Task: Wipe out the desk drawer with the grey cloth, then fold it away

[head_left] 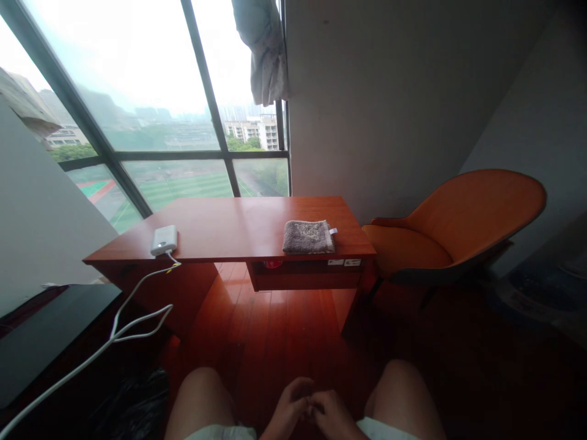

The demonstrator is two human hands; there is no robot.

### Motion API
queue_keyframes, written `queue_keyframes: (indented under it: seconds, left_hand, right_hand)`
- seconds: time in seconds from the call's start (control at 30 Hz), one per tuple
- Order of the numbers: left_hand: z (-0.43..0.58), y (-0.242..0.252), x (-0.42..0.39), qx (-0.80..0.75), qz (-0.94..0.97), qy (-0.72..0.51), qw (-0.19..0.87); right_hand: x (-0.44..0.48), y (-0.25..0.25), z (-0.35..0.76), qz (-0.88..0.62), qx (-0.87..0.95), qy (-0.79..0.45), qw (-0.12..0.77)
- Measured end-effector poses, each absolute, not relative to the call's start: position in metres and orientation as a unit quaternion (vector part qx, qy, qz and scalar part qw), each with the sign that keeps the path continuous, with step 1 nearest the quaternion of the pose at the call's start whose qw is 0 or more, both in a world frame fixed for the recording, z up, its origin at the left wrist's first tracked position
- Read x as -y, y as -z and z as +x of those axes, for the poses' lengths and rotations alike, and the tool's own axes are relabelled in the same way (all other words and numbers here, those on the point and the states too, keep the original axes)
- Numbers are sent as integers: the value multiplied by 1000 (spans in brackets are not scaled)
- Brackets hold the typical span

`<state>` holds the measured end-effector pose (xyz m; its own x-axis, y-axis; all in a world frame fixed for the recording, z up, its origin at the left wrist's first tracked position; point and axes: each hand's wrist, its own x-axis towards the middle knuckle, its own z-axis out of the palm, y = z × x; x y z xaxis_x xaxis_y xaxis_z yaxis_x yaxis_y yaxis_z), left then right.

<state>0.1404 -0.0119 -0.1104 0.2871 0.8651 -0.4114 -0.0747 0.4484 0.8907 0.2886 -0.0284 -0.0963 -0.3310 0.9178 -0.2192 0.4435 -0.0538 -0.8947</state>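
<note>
- Left hand (291,404) and right hand (332,410) meet, loosely curled, between the knees (402,382); I cannot tell whether they hold anything.
- The folded towel (308,238) lies on the table (229,227), by its near edge.
- Pinching all layers together would keep the fold neat.

Ahead of the left hand (290,406) and right hand (332,412), open air reaches the desk (220,226) at 12 o'clock, between knees (202,388) at 9 and 3. A folded cloth (307,238) occupies the near edge at 12; bare top stretches at 11. Between 10 and 11 stands a white adapter (164,239), its cable (111,340) crossing toward 9. A chair (486,220) obstructs between 1 and 2.
</note>
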Motion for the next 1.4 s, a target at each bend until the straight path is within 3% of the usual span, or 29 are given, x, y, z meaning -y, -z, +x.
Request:
queue_keyframes:
  seconds: [1.4]
  left_hand:
    - [140, 121, 9, -474, 397, -325, 715]
  right_hand:
    - [28, 91, 291, -527, 631, -510, 254]
